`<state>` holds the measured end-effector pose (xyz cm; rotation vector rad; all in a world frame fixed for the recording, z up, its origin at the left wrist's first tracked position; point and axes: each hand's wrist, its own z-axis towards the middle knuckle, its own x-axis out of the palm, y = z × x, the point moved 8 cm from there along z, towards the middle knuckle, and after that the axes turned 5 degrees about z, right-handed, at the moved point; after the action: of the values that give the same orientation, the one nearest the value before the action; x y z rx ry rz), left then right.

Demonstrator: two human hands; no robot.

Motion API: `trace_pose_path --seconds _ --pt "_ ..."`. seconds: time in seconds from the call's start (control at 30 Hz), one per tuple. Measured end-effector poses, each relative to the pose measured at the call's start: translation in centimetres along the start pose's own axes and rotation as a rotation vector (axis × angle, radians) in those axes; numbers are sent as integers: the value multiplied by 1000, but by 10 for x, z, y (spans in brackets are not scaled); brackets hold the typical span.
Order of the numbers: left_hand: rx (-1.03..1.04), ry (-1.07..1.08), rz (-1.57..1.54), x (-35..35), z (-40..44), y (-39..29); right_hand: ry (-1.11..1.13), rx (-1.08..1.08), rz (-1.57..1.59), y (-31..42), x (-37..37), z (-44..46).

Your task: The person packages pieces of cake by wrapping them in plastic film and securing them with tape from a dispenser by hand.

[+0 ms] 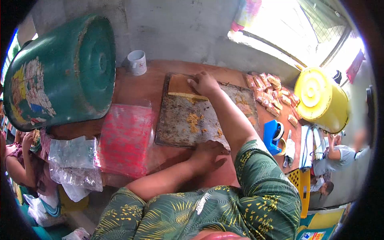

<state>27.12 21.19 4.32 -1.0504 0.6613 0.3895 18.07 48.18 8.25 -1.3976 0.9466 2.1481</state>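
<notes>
A worn metal baking tray point(172, 124) lies on the table, its surface stained and strewn with crumbs. Along its far left part sits a brown-topped slab of cake point(180, 85) with a pale yellow cut side. My right hand point(205, 84) is closed over the right end of the slab, its thumb pointing left; the slab hides some fingertips. At the tray's near edge rests my left hand point(208, 155), partly in shadow, thumb apart from the other fingers and nothing visible in it.
Red plastic sheets point(126, 138) and clear bags point(74, 154) lie left, below a big green tub point(60, 72). A white mug point(137, 64) stands behind. Rightward are wrapped pieces point(268, 90), a yellow bucket point(324, 98), a blue tape dispenser point(272, 138) and a knife point(288, 148). People are at both sides.
</notes>
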Motion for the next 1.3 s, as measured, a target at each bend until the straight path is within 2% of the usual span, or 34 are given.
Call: trace_pose_path --seconds 0.13,0.23,0.27,0.37,0.5,0.6,0.7,0.8,0.9,1.0,1.1,1.2,1.23,1.3 --pt "69 -84 -21 -3 -4 -2 -32 46 -2 0 5 -5" --pt "49 24 13 12 2 2 -57 36 -3 1 2 -11" --pt "45 -1 -11 12 1 2 -72 27 -2 2 1 -13" --pt "35 -60 -43 2 -3 -1 -223 -63 -113 26 -28 -32" --pt "15 -44 -5 -7 -4 -3 -233 -135 -61 38 -54 -53" --pt "3 -19 13 -5 -2 -2 -153 -184 199 33 -62 -70" --pt "13 -42 2 -1 -3 0 5 -119 286 22 -63 -72" --pt "24 -31 4 6 -5 4 21 -47 407 21 -68 -83" --pt "22 -16 23 5 -6 4 -179 4 434 18 -94 -107" --pt "15 -22 20 3 -6 2 -205 -25 492 -10 -94 -135" --pt "4 -52 27 -3 -6 -4 99 268 519 -35 -81 -169" --pt "-6 -53 38 -4 -5 -5 -68 142 53 -28 -110 -175" --pt "-16 -51 39 -4 -5 -6 -215 15 -75 -12 -123 -170" --pt "-17 -43 32 -3 -6 -6 -240 -68 39 11 -129 -152"
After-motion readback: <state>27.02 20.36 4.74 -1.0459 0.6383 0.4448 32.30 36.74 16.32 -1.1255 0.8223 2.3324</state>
